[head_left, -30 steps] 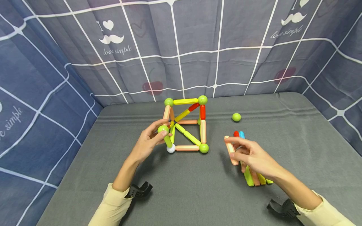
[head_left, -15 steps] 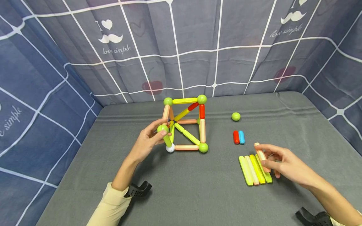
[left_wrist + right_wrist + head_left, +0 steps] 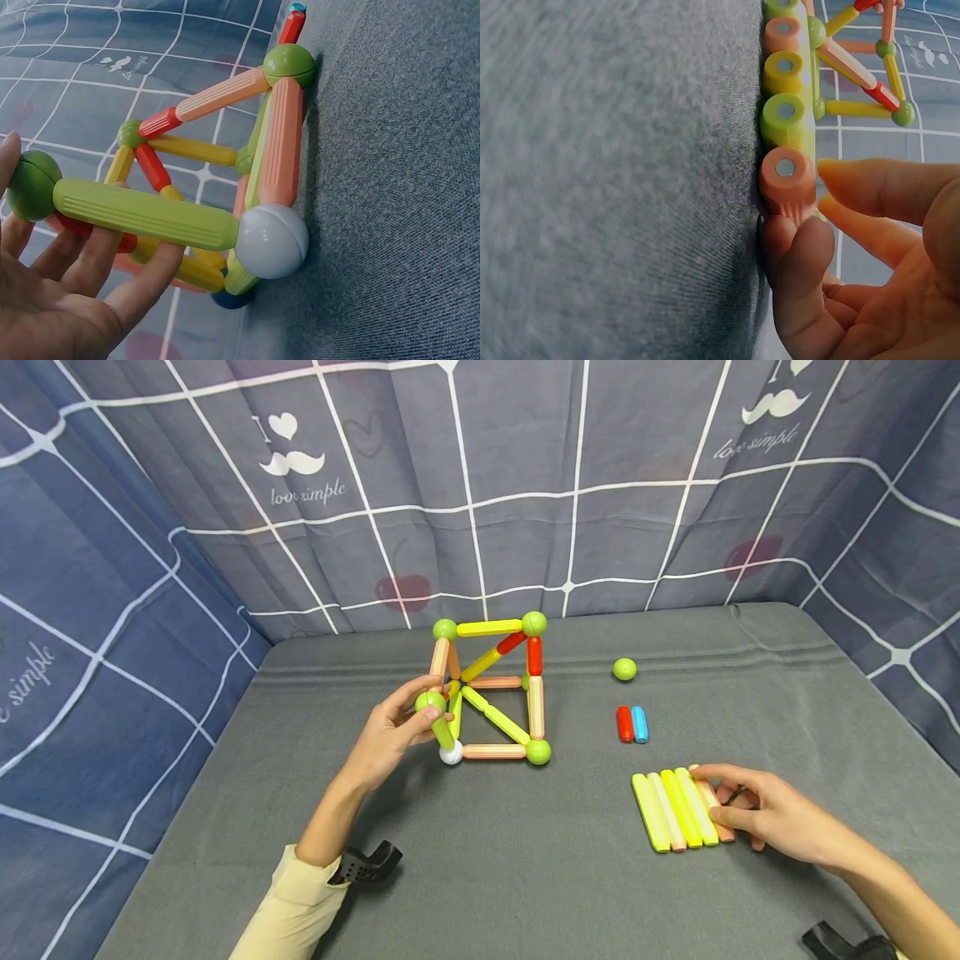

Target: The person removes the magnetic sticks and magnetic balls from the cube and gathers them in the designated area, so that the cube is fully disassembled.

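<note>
Since half a second ago, I see the right hand (image 3: 780,817) has lowered its orange stick (image 3: 724,829) to the right end of the stick row (image 3: 682,810); thumb and fingers pinch it there. On my left, the left hand (image 3: 382,743) hasn't moved, its fingers clamped on the frame (image 3: 495,714) at a green corner ball (image 3: 34,185), above the white ball (image 3: 271,241). Beyond the row I've got a short red stick (image 3: 625,724) beside a blue one (image 3: 639,724), and a loose green ball (image 3: 625,669) behind them.
</note>
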